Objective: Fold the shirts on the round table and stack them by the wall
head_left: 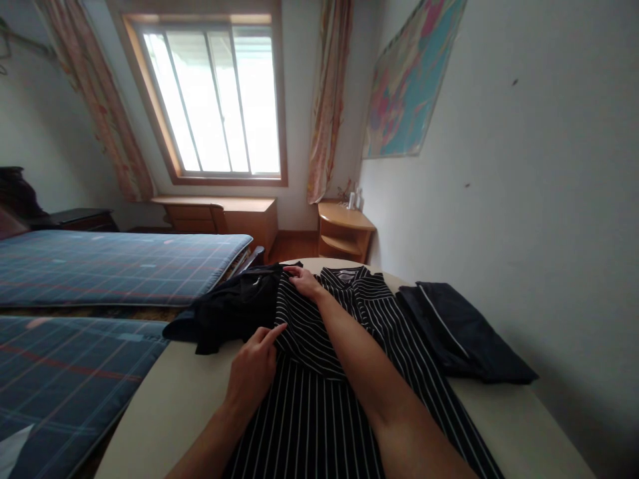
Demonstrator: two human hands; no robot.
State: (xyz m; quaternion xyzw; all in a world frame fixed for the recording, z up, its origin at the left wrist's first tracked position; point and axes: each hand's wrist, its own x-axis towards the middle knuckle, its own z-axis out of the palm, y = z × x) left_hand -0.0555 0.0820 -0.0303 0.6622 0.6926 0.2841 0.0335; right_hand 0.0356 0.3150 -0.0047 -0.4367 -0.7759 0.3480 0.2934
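A black garment with white stripes [319, 406] lies spread on the pale table [174, 386], its collar at the far side. Its left sleeve is folded inward over the body. My left hand [253, 366] is at the lower left edge of that sleeve, index finger extended on the cloth and the other fingers curled. Farther off, my right hand [303, 281] reaches across to the sleeve's upper left corner, fingers closed on the fabric. My right forearm covers part of the garment's middle.
A crumpled dark garment [229, 309] lies at the table's left, touching the striped one. Folded dark clothing [464, 332] lies at the right beside the wall. Beds with plaid mattresses [124, 266] stand left. A corner shelf [347, 223] and desk [239, 205] are beyond.
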